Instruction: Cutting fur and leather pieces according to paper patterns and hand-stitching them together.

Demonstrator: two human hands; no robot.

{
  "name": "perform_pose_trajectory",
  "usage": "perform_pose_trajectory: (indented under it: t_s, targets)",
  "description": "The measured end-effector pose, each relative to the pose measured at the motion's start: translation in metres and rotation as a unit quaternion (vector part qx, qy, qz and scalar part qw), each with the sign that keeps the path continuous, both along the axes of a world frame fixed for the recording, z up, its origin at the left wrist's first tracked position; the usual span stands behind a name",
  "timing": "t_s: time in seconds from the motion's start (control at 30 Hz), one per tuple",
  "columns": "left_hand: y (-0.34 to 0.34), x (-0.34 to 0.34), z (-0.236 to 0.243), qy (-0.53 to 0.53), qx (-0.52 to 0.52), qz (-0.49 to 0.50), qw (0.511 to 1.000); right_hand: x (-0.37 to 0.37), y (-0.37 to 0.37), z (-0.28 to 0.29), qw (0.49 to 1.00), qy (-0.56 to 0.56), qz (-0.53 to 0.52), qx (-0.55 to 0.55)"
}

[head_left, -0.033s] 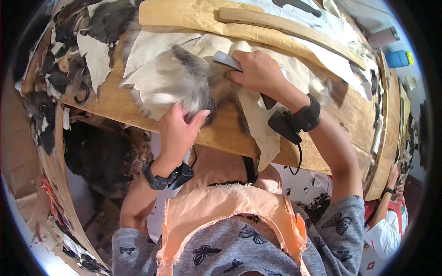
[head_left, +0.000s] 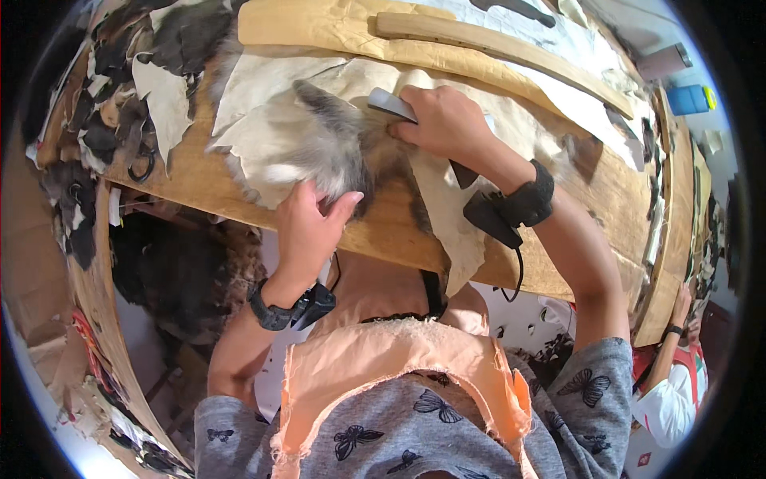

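A fur pelt, grey and white with pale bare skin around it, lies partly turned over on the wooden table. At its near edge my left hand pinches the fur between thumb and fingers. My right hand is wrapped round a hand tool with a rounded light-grey end; its kind is hidden by my fingers. This hand rests just right of the fur, over another pale hide that hangs past the table's front edge. Black bands with small devices sit on both wrists.
Dark and white fur scraps pile up at the left, beside a black ring-shaped handle. A wooden strip and yellowish paper lie at the back. A blue container stands far right. Another person's arm shows lower right.
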State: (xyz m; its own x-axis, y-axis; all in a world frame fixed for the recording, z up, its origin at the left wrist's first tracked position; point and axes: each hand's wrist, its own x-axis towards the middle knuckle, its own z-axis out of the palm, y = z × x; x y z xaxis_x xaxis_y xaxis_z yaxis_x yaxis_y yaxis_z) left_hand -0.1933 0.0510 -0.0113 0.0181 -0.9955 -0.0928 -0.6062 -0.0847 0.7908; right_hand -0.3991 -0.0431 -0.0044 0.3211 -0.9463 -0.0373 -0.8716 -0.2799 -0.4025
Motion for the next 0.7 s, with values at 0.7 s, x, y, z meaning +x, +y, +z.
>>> perform_pose_trajectory:
  t_s: [0.7]
  targets:
    - [-0.025, -0.007, 0.039, -0.163, -0.129, -0.354, 0.912, -0.091, 0.058, 0.061, 0.967, -0.096, -0.217, -0.098]
